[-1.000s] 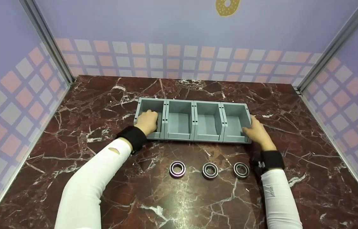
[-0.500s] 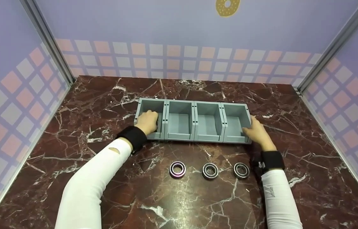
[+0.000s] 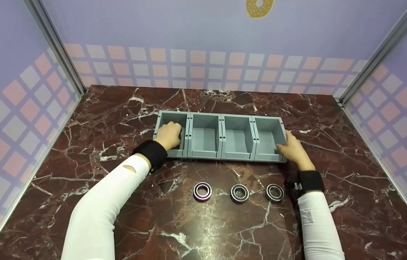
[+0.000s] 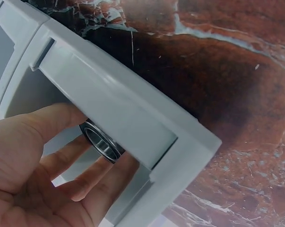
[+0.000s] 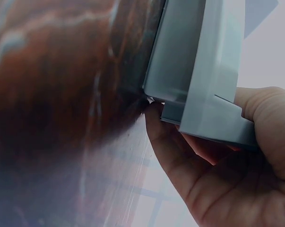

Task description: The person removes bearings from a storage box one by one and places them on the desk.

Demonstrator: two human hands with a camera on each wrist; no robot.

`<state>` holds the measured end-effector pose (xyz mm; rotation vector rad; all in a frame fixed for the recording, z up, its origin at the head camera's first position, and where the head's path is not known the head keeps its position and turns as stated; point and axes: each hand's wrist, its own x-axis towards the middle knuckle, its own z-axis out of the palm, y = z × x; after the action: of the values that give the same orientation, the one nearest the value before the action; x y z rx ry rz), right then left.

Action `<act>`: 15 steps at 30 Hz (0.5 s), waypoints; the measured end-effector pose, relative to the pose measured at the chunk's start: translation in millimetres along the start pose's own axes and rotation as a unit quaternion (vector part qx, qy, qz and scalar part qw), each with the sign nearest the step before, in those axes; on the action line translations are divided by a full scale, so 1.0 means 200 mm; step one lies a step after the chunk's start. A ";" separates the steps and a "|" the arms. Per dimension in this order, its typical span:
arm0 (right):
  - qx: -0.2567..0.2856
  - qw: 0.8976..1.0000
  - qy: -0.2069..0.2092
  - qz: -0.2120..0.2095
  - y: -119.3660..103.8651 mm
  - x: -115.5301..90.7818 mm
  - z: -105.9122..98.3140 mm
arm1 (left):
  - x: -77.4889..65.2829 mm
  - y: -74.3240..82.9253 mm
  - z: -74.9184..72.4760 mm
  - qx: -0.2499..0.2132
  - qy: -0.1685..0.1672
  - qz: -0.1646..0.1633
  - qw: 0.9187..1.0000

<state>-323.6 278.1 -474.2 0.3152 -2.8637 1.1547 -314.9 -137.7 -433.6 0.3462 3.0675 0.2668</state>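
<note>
A row of several joined grey bins (image 3: 237,156) stands on the marble-patterned table. My left hand (image 3: 168,136) reaches into the leftmost bin. In the left wrist view, a ball bearing (image 4: 102,142) is held between the thumb and fingers, just behind the bin's low front lip (image 4: 109,101). The fingers hide this bearing in the head view. At the other end, my right hand (image 3: 294,150) grips the outer wall of the rightmost bin, thumb inside and fingers outside. The right wrist view shows a fingertip (image 5: 153,111) at the bin's bottom edge, by the table.
Three more bearings lie in front of the bins: one with a purple rim (image 3: 202,191), a dark-and-silver bearing (image 3: 239,193) in the middle, and another dark bearing (image 3: 275,193) near the right wrist. Tiled-pattern walls (image 3: 217,68) enclose the table's back and sides.
My left hand has shifted very slightly farther into the leftmost bin. The right hand keeps its grip; the bins and the bearings on the table stay where they were.
</note>
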 end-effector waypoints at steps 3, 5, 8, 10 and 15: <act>0.004 1.000 -0.001 0.002 0.00 0.00 0.00 | 0.00 0.00 -0.01 0.001 0.000 0.002 1.000; 0.004 1.000 0.000 0.003 0.00 0.00 0.00 | -0.01 0.00 -0.02 0.003 0.003 0.007 1.000; 0.004 1.000 0.004 0.003 0.00 0.00 0.00 | -0.02 0.00 -0.03 0.006 0.010 0.018 1.000; 0.004 1.000 0.005 0.003 0.00 0.00 0.00 | -0.02 0.00 -0.04 0.007 0.013 0.021 1.000; 0.006 1.000 0.002 0.002 -0.01 0.00 0.00 | -0.04 0.00 -0.08 -0.002 0.008 0.017 1.000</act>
<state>-322.8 277.3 -473.0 0.3072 -2.8568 1.1734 -307.4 -141.2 -418.1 0.3985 3.0790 0.2774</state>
